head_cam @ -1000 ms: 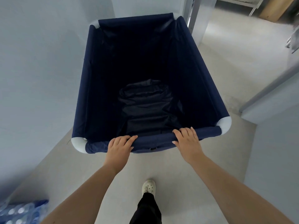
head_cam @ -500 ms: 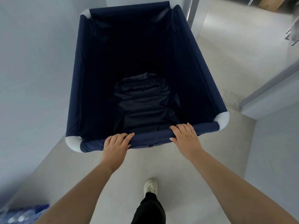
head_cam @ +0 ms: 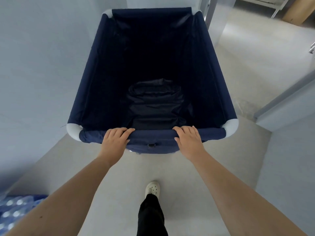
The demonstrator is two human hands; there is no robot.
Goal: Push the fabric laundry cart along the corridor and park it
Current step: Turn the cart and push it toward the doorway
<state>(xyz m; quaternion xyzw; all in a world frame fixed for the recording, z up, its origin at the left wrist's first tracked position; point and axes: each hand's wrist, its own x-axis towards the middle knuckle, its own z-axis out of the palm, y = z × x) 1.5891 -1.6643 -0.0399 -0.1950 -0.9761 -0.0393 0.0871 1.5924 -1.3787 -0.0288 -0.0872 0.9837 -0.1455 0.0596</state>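
Navy fabric laundry cart (head_cam: 95,68) on grey floor (head_cam: 122,176), left side near wall (head_cam: 42,65). Left hand (head_cam: 114,140), right hand (head_cam: 189,139) both curled over cart's near rim.

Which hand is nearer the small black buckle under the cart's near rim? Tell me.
Left, narrowly. The left hand grips the rim just left of the buckle; the right hand grips it slightly farther off, to the buckle's right.

no readable text, no labels, no signs
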